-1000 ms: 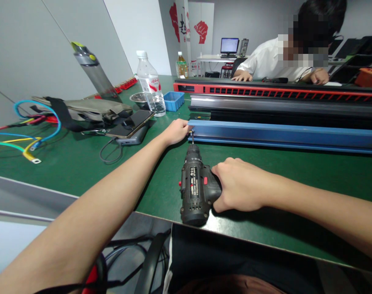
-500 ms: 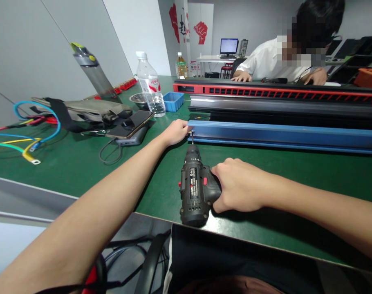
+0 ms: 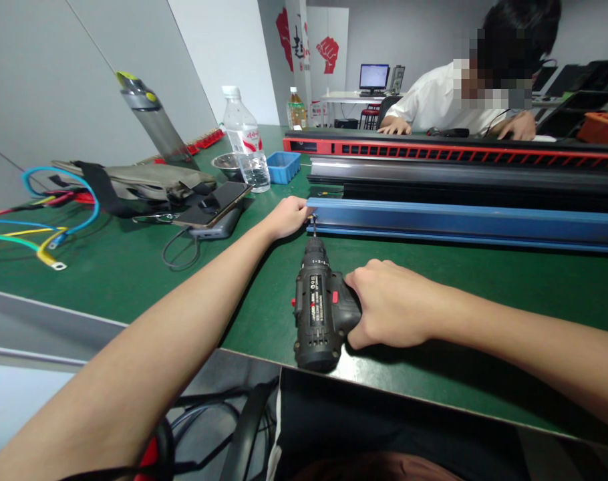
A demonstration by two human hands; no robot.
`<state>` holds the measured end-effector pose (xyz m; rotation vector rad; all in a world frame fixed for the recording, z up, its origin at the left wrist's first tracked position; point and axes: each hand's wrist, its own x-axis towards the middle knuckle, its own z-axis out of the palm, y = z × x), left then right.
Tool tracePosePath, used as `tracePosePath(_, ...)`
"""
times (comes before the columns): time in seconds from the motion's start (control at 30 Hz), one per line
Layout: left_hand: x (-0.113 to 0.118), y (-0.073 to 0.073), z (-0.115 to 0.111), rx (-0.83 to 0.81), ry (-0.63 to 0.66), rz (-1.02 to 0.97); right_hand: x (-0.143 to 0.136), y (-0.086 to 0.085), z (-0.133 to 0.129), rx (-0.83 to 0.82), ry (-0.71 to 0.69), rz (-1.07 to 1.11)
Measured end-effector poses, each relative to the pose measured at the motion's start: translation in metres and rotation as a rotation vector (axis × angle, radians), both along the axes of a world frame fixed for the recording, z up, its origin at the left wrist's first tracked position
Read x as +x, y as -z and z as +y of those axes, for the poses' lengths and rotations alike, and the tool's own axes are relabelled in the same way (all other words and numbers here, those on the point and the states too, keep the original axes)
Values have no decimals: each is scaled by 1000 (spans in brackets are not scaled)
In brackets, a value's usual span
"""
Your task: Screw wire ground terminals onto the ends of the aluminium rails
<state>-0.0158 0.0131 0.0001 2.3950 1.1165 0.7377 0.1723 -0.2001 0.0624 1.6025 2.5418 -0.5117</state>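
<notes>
My right hand (image 3: 391, 304) is wrapped round the grip of a black cordless drill (image 3: 318, 314) that lies sideways over the green table (image 3: 264, 287). The drill's bit points away from me and meets the left end of a long blue metal rail (image 3: 459, 220), at a small fitting there. My left hand (image 3: 288, 217) is closed on that same end of the rail, its fingertips partly hidden behind the edge.
Behind the blue rail lie a dark rail (image 3: 434, 175) and a red-black rail (image 3: 409, 146). A water bottle (image 3: 244, 137), blue tray (image 3: 284, 167), phone (image 3: 216, 202), bag (image 3: 148, 179) and cables (image 3: 91, 194) are at left. A person (image 3: 434, 100) sits opposite.
</notes>
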Motion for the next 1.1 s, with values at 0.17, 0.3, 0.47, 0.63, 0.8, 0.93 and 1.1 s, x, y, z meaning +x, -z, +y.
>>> tracePosePath(0.17,0,0,0,0,10,-9,-1,2,1,0,-3,6)
tracePosePath(0.3,0,-1,-1,-7,-5,2,-1,2,1,6,-2,6)
tracePosePath(0.47,0,0,0,-8,-21,17,-1,1,1,3,3,6)
tracePosePath(0.63,0,0,0,5,-15,17,-1,1,0,9,-3,-16)
tracePosePath(0.8,0,-1,-1,3,-12,18,-1,2,0,12,-4,-15)
tracePosePath(0.93,1,-2,-1,-2,-15,17,-1,1,0,10,-6,-13)
tracePosePath(1.1,1,-1,-1,-8,-12,9,-1,0,0,-8,2,-9)
